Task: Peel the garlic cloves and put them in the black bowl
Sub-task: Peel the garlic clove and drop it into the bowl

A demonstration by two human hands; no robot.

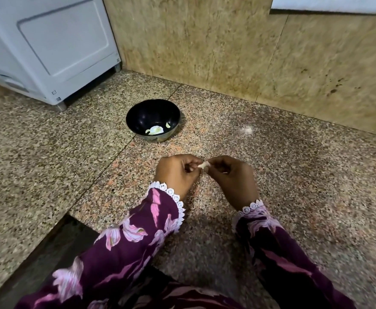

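Now I pinch the small pale garlic clove (203, 164) between my left hand (178, 172) and right hand (231, 177), fingers closed on it to strip skin, near the glossy black bowl (138, 112).

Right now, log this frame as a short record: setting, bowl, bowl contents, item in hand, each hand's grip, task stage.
setting: speckled stone floor, white appliance at back left
bowl: black bowl, upright, beyond the hands
bowl contents: a few pale pieces
item in hand: garlic clove
left hand: pinch grip on clove
right hand: pinch grip on clove
task stage: peeling, clove not yet in bowl
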